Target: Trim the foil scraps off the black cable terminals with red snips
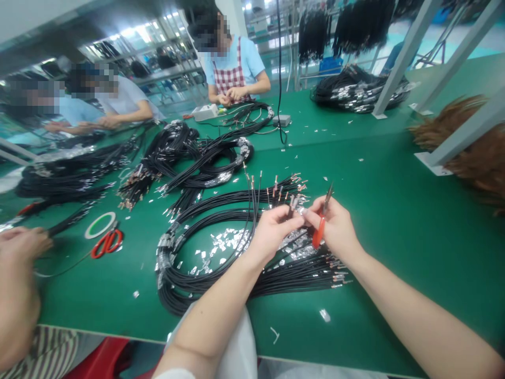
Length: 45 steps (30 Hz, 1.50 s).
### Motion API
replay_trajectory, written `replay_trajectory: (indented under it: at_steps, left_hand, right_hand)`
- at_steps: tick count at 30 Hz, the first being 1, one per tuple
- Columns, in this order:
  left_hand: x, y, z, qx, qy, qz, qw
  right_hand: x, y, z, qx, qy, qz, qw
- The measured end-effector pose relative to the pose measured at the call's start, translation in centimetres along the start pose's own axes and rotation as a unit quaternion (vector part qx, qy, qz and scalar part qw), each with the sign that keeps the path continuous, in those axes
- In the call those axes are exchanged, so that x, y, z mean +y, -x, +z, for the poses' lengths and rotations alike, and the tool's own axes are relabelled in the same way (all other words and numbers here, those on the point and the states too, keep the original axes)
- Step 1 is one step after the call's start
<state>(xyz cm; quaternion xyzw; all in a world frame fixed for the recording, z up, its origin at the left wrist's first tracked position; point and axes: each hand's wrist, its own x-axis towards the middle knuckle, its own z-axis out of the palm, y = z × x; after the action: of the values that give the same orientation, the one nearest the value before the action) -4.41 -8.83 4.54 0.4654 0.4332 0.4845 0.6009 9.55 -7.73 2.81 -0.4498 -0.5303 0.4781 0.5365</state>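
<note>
My left hand (272, 231) is closed in a pinch on the end of a black cable (291, 204) with a foil-wrapped tip. My right hand (335, 226) grips small orange-handled cutters (321, 221), blade pointing up, right beside that cable end. Both hands hover over a coiled bundle of black cables (205, 247) with copper terminals, lying on the green table (394, 221). Silver foil scraps (224, 242) lie inside the coil.
Red scissors (107, 243) and a roll of tape (100, 225) lie at left, near a co-worker's hand (19, 247). More cable bundles (189, 152) cover the table's middle and far right (355, 89). Other people work at the far side. A metal frame post (465, 137) stands at right.
</note>
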Motion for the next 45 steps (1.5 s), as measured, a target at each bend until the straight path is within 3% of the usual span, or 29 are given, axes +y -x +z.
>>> replay_trajectory:
  at_steps: [3, 9, 13, 19, 26, 31, 39, 45]
  left_hand:
    - [-0.2, -0.2, -0.1, 0.070, 0.005, 0.047, 0.996]
    - [-0.4, -0.2, -0.3, 0.078, -0.014, 0.050, 0.996]
    - [-0.1, -0.5, -0.7, 0.086, 0.015, 0.027, 0.996]
    - [0.7, -0.6, -1.3, 0.005, 0.023, -0.054, 0.998]
    - [0.4, -0.5, -0.9, 0.033, -0.004, -0.027, 0.999]
    - [0.2, -0.5, -0.8, 0.042, -0.014, -0.001, 0.999]
    - [-0.7, -0.9, -0.9, 0.022, 0.020, -0.014, 0.999]
    - [-0.8, -0.8, -0.7, 0.012, -0.041, -0.001, 0.999]
  right_hand:
    - [-0.1, 0.7, 0.8, -0.037, -0.046, 0.010, 0.998]
    - [0.7, 1.6, 2.8, -0.017, -0.108, 0.025, 0.994]
    - [0.8, 1.3, 2.6, -0.030, -0.112, 0.044, 0.992]
    - [0.0, 0.9, 1.6, -0.094, -0.077, 0.041, 0.992]
    - [0.4, 0.7, 1.3, -0.124, -0.035, 0.041, 0.991]
    - [0.6, 0.6, 1.3, -0.106, -0.064, 0.047, 0.991]
    - [0.7, 0.7, 1.2, -0.086, -0.062, 0.050, 0.993]
    - [0.9, 0.5, 1.0, -0.071, -0.030, 0.047, 0.996]
